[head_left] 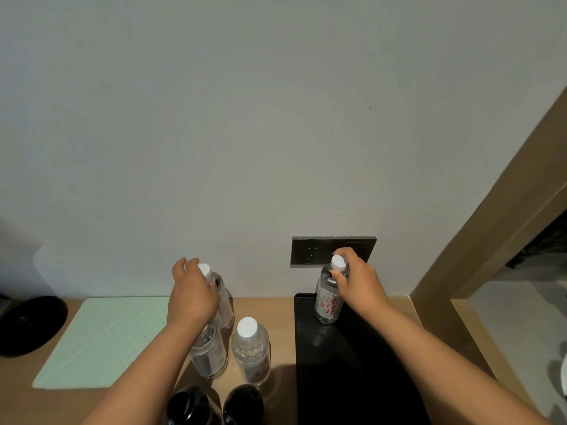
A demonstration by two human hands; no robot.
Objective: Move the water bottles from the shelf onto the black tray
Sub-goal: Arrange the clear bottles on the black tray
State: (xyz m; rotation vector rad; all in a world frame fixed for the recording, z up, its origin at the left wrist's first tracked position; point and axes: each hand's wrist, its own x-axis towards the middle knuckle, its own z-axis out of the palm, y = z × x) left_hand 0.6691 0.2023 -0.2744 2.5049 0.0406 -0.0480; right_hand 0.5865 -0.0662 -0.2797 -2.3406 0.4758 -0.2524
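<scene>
The right hand [356, 283] grips the neck of an upright bottle [329, 296] standing on the black tray [343, 378], while the left hand [191, 297] curls round the next upright bottle's neck [211, 277] directly beneath its fingers, the tray lying to its right.

Hotel-like room: wooden shelf [270, 308], wall sockets [333, 251], bottled water [251, 348]

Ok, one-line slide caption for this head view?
Right hand holds a clear white-capped water bottle upright on the black tray; left hand grips another clear bottle on the wooden shelf.
</scene>
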